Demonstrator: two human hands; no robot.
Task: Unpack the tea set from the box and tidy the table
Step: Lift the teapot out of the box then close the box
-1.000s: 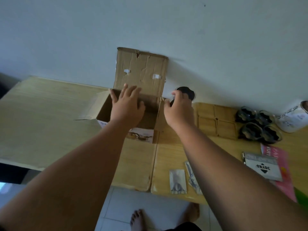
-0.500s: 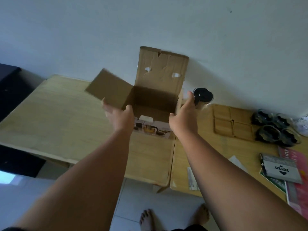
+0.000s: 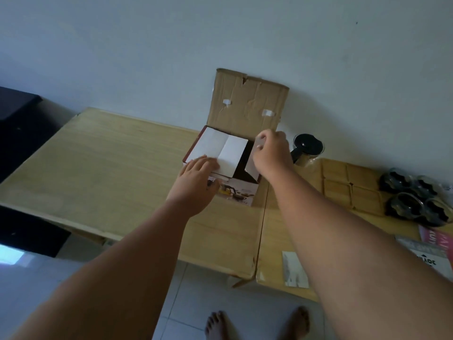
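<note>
The tea set box [image 3: 241, 192] stands on the wooden table [image 3: 110, 168] by the wall, its tall brown back flap [image 3: 247, 106] upright. White flaps [image 3: 220, 148] lie folded over the left part of the opening, and a dark gap shows to their right. My left hand [image 3: 196, 177] rests with flat fingers on the white flap at the front left corner. My right hand [image 3: 270, 153] pinches the edge of the white right flap [image 3: 252, 168]. The box's inside is hidden.
A glass pot with a black lid [image 3: 307, 146] stands right of the box. Further right are a wooden tray [image 3: 350, 185], several dark glass cups [image 3: 416, 197] and booklets [image 3: 434, 253]. A foil sachet [image 3: 294, 268] lies near the front edge. Dark furniture [image 3: 17, 133] sits left.
The brown left flap that stood open has gone and white flaps now lie over the opening. My left hand moved onto the flap; my right hand rose from the box's side to the right flap.
</note>
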